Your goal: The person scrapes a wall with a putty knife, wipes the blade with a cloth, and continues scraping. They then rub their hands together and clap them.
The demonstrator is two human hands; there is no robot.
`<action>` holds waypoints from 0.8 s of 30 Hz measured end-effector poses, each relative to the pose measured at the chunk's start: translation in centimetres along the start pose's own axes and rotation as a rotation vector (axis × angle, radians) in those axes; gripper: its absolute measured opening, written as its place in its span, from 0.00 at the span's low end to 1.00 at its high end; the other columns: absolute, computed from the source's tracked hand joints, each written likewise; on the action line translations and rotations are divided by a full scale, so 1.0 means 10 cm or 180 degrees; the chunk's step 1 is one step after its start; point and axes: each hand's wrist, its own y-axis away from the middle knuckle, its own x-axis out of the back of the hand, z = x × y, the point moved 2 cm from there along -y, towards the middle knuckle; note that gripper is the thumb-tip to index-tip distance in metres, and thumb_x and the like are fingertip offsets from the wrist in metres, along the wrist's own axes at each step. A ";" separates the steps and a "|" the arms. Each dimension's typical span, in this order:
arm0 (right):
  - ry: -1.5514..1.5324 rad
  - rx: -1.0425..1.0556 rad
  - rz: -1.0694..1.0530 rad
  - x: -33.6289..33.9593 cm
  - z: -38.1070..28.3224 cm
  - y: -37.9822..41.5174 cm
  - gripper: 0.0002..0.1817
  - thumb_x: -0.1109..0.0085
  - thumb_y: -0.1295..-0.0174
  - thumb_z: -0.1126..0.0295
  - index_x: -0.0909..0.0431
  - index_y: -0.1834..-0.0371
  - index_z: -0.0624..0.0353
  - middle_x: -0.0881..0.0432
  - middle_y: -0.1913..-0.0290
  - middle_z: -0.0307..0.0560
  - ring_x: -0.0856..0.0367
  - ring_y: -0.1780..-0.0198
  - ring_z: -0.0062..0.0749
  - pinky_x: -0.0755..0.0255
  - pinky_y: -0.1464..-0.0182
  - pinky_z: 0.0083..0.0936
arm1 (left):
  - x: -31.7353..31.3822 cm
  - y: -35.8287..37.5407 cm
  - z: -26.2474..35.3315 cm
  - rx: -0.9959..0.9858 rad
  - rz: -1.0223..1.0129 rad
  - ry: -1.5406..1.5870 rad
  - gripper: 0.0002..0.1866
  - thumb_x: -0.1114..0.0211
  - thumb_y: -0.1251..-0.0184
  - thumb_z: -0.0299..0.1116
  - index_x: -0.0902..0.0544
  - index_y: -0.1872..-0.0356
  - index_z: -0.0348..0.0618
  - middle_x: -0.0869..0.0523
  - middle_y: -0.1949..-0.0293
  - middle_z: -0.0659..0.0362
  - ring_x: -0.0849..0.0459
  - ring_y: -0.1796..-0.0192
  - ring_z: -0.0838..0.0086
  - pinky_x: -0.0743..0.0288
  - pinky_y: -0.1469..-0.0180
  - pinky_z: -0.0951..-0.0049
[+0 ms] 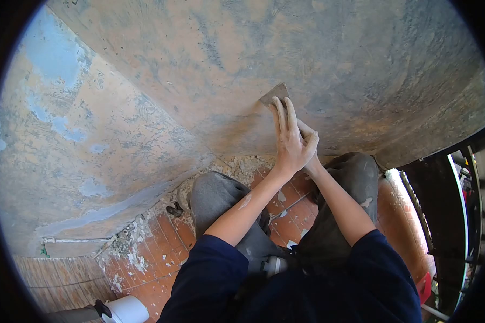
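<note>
A scraper with a broad flat metal blade (pixel 277 93) is pressed against the worn wall (pixel 226 102) in front of me. My left hand (pixel 289 141) lies over the tool, its long fingers reaching onto the blade and closed together with the right hand. Partly covered behind it, my right hand (pixel 310 135) is wrapped around the scraper's hidden handle. Pale dust coats the fingers. The wall near the blade has patchy beige and grey-blue layers.
On the left, a second wall face (pixel 113 124) has blue paint patches and meets the first in a corner. Flakes litter the red tile floor (pixel 167 237) between and beside my knees. A white bucket (pixel 128 310) stands at lower left. Dark boards (pixel 436 199) are at right.
</note>
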 end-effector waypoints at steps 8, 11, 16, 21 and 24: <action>0.0318 -0.0055 -0.0368 0.10 0.03 -0.09 0.19 0.49 0.35 0.68 0.28 0.44 0.67 0.23 0.54 0.40 0.30 0.54 0.20 0.33 0.52 0.20 | -0.06 -0.01 -0.04 0.0015 -0.0013 -0.0133 0.51 0.39 0.45 0.43 0.61 0.30 0.28 0.67 0.32 0.27 0.68 0.29 0.32 0.63 0.30 0.42; 0.0289 0.0043 -0.0284 0.06 0.13 -0.06 0.19 0.50 0.35 0.67 0.28 0.44 0.67 0.23 0.55 0.40 0.29 0.55 0.20 0.33 0.53 0.20 | -0.07 0.00 -0.05 0.0031 -0.0019 -0.0190 0.52 0.39 0.46 0.44 0.62 0.30 0.30 0.68 0.31 0.30 0.69 0.29 0.34 0.63 0.31 0.41; 0.0131 0.0124 -0.0239 -0.03 0.15 -0.01 0.19 0.51 0.35 0.67 0.28 0.45 0.67 0.22 0.57 0.40 0.29 0.57 0.21 0.32 0.54 0.20 | 0.00 0.00 -0.09 0.0000 -0.0142 -0.0668 0.51 0.38 0.46 0.44 0.59 0.30 0.30 0.67 0.30 0.31 0.69 0.29 0.34 0.62 0.31 0.40; 0.0184 0.0210 -0.0254 -0.11 0.03 -0.03 0.18 0.51 0.34 0.67 0.27 0.45 0.66 0.22 0.59 0.41 0.29 0.59 0.21 0.32 0.56 0.21 | 0.11 0.02 -0.06 -0.0026 -0.0221 -0.0567 0.50 0.38 0.46 0.42 0.59 0.29 0.30 0.66 0.30 0.31 0.67 0.28 0.35 0.62 0.30 0.43; 0.0501 0.0003 -0.0304 -0.02 -0.20 -0.09 0.17 0.52 0.33 0.67 0.27 0.45 0.65 0.22 0.63 0.42 0.29 0.61 0.21 0.32 0.57 0.21 | 0.15 0.04 -0.04 -0.0114 -0.0132 -0.0043 0.49 0.41 0.42 0.45 0.60 0.30 0.28 0.64 0.31 0.29 0.65 0.28 0.35 0.62 0.29 0.45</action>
